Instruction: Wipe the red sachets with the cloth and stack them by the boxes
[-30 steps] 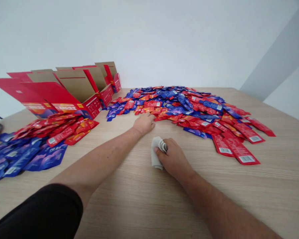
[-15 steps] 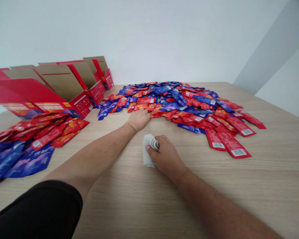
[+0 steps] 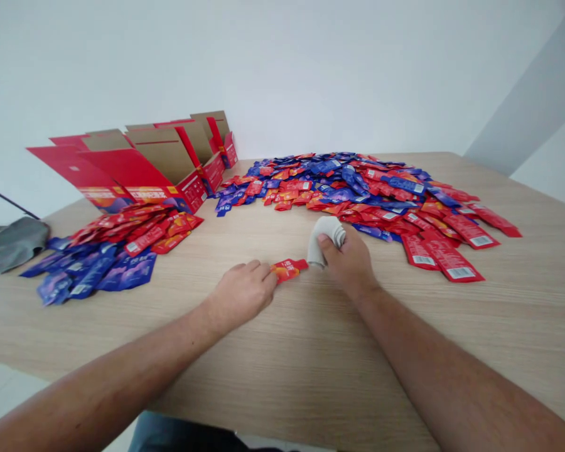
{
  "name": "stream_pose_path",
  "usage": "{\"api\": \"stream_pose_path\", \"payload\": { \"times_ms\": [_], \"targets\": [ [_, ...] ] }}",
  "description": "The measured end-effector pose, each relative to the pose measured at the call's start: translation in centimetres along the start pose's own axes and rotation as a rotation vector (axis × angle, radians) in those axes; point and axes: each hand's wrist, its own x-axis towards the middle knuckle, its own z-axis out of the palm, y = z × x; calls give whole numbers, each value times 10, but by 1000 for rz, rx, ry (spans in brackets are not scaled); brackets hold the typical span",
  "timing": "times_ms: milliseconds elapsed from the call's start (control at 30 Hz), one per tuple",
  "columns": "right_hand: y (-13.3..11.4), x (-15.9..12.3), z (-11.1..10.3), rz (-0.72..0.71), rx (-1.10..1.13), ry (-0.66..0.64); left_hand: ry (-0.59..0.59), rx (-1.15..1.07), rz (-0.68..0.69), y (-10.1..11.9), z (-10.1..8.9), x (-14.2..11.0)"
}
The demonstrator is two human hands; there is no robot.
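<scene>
My left hand (image 3: 242,292) rests on the wooden table (image 3: 282,358) with its fingers closed on the end of a red-orange sachet (image 3: 288,270) lying flat in front of me. My right hand (image 3: 349,262) grips a folded white cloth (image 3: 324,237), which touches the far end of that sachet. Behind both hands spreads a big heap of red and blue sachets (image 3: 358,188).
A smaller sorted pile of red sachets (image 3: 141,229) and blue sachets (image 3: 89,270) lies at the left. Open red cardboard boxes (image 3: 141,163) stand behind it by the wall. A grey cloth (image 3: 12,243) lies at the far left edge.
My left hand has drawn back from the edge of the big heap toward me, bringing one red-orange sachet. My right hand with the cloth has shifted next to that sachet.
</scene>
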Motion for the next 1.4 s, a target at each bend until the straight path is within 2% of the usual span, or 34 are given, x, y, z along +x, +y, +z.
{"api": "stream_pose_path", "payload": {
  "times_ms": [67, 133, 267, 433, 600, 700, 733, 833, 967, 1033, 1100, 1167, 1233, 1333, 1400],
  "targets": [
    [3, 0, 1, 8, 1, 9, -13, -80, -1, 14, -10, -14],
    [6, 0, 2, 6, 2, 17, -4, -178, -67, 21, -16, -18],
    [8, 0, 3, -9, 3, 22, -19, -334, -257, 18, -14, -6],
    [8, 0, 2, -5, -11, 9, -205, -462, -266, 15, -4, 18],
    [9, 1, 3, -9, -41, -2, -374, -548, -358, 13, -7, 29],
    [8, 3, 3, -16, -26, -2, -449, -776, -383, 6, -10, 31],
    [6, 3, 1, -21, -10, 1, -437, -905, -402, 4, -10, 31],
    [-6, 1, -5, -65, 24, 2, -291, -1404, -515, 2, -5, 36],
    [-26, -9, -11, -222, -71, -91, -167, -2094, -640, 12, 6, 45],
    [-31, -16, -8, -321, -115, -186, -172, -2320, -720, 18, 9, 48],
    [-30, -20, -3, -362, -133, -263, -217, -2505, -780, 22, 10, 48],
    [-27, -20, 1, -331, -148, -282, -267, -2624, -794, 27, 8, 48],
    [-27, -21, 4, -281, -166, -262, -230, -2636, -815, 31, 7, 48],
    [-35, -31, 7, -282, -165, -278, -41, -2540, -940, 37, 7, 49],
    [-44, -42, 9, -332, -139, -376, 85, -2521, -998, 38, 9, 48]
  ]
}}
